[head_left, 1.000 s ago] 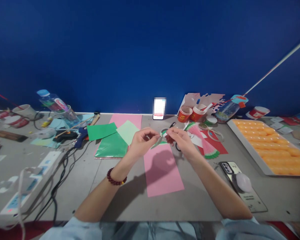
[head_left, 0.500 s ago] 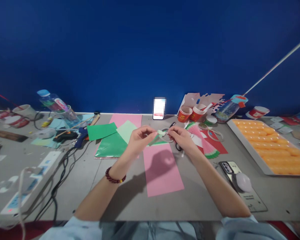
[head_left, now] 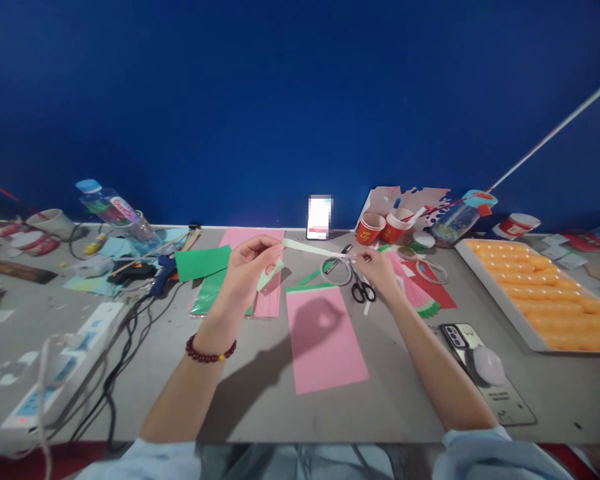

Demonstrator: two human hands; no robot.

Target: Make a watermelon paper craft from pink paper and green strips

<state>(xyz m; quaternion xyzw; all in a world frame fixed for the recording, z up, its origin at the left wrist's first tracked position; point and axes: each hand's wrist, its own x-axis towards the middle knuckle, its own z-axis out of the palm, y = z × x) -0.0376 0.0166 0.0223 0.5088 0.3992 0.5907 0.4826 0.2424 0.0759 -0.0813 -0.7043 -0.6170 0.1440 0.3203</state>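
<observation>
A narrow pale green strip (head_left: 313, 248), whitish toward its right end, is stretched between my two hands above the table. My left hand (head_left: 253, 263) pinches one end between thumb and fingers. At the other end, the fingertips of my right hand (head_left: 373, 263) are closed on it. Light green paper (head_left: 269, 276) shows beside my left palm; whether it is held or lying behind cannot be told. Below lies a pink sheet (head_left: 327, 343) with a green strip along its top edge. Black-handled scissors (head_left: 363, 291) and a clear tape ring (head_left: 336, 271) lie near my right hand.
Green paper (head_left: 203, 263) and a glue gun (head_left: 164, 275) lie left, near a power strip (head_left: 65, 367) with cables. Paper cups (head_left: 370, 229), a watermelon-patterned paper fan (head_left: 415, 287), a phone (head_left: 490, 373) and a tray of orange balls (head_left: 540, 293) are right. A lit phone (head_left: 319, 217) stands behind.
My hands have drawn apart, the left moving left and the right moving slightly right. The pale strip now spans the gap between them, and the scissors show more fully.
</observation>
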